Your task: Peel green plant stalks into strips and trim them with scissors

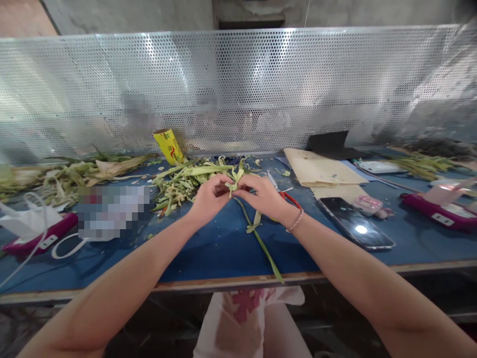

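Observation:
Above the middle of the blue table, my left hand (212,195) and my right hand (262,193) meet, closed, at a pale green flower (235,182) with narrow pointed petals. Their fingertips pinch it from both sides. A long green stem (264,244) with a small pale leaf runs from below the hands toward the front edge; its top end is hidden. A heap of pale green flower pieces (182,180) lies beside my left hand. Behind my right wrist are red-handled pliers or scissors (291,200), partly covered.
A yellow tube (169,146) leans near a perforated metal screen (238,89). At right lie tan paper sheets (320,169), a black phone (354,223) and a pink case (367,204). Purple power strips (439,213) stand on both sides; a white cable (67,253) loops at left.

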Motion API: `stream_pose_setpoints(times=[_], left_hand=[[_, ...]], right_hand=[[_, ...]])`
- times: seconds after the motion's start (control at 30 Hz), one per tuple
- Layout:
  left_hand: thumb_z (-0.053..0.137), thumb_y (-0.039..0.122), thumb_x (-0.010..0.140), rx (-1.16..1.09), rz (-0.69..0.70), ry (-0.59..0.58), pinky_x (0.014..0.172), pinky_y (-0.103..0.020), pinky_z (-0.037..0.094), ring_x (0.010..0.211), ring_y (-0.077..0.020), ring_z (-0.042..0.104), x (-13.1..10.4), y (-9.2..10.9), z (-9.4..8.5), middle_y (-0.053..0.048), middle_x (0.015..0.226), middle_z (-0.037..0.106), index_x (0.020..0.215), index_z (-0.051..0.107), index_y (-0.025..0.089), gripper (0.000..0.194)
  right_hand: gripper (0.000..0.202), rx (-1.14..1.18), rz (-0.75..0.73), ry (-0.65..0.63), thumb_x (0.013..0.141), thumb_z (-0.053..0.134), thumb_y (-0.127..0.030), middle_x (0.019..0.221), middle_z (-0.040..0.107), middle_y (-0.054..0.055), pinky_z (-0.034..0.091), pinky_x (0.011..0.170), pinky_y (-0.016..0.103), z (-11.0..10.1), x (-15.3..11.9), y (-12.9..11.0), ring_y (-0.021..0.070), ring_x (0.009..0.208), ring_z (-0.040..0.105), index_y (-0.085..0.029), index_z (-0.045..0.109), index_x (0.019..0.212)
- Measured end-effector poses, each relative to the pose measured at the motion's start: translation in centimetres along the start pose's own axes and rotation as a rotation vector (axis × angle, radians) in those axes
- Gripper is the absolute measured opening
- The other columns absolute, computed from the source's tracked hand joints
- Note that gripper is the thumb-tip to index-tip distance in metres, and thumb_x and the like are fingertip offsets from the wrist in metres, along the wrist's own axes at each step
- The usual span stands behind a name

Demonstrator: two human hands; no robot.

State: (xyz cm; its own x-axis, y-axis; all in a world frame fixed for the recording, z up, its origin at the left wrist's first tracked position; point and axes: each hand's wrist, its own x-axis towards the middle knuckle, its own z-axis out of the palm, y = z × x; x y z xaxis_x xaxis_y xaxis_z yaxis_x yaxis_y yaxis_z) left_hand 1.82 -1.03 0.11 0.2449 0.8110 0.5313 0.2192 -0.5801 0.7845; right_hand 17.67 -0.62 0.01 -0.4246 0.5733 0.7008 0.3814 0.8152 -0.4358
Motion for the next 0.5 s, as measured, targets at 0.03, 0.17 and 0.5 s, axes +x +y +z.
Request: stream_pose_setpoints(times=[0.03, 0.17, 0.5], left_hand=[[0.059, 0.014, 0.062, -0.006, -0.002, -0.001, 0.049, -0.018, 0.041, 0.053, -0.0062, 0.051, 0.0, 0.1, 0.0, 0.004, 0.061, 0.053, 0.076, 0.051, 0.018, 0.016], [0.058, 0.013, 0.062, -0.066, -0.032, -0.047, 0.055, -0.021, 0.046, 0.056, -0.0084, 0.057, 0.1, 0.3, -0.3, 0.003, 0.060, 0.058, 0.075, 0.053, 0.017, 0.014], [0.063, 0.023, 0.061, -0.166, -0.099, -0.114, 0.066, -0.030, 0.052, 0.062, -0.0138, 0.063, 0.3, 0.1, -0.4, 0.000, 0.063, 0.064, 0.073, 0.051, 0.016, 0.019]], right_hand=[[0.016, 0.014, -0.007, -0.003, 0.076, 0.053, -0.025, 0.063, 0.049, -0.002, 0.035, 0.059, 0.023, -0.1, 0.0, -0.1, 0.0099, 0.061, 0.045, -0.018, 0.047, 0.063], [0.012, 0.089, -0.023, -0.047, 0.077, 0.052, -0.020, 0.064, 0.051, -0.002, 0.036, 0.060, 0.023, -0.7, 0.2, -0.3, 0.0097, 0.062, 0.046, -0.018, 0.050, 0.065], [0.013, 0.065, -0.067, -0.137, 0.078, 0.047, -0.017, 0.066, 0.052, -0.001, 0.033, 0.058, 0.022, -1.5, 0.2, 0.4, 0.0090, 0.060, 0.044, -0.017, 0.051, 0.067]])
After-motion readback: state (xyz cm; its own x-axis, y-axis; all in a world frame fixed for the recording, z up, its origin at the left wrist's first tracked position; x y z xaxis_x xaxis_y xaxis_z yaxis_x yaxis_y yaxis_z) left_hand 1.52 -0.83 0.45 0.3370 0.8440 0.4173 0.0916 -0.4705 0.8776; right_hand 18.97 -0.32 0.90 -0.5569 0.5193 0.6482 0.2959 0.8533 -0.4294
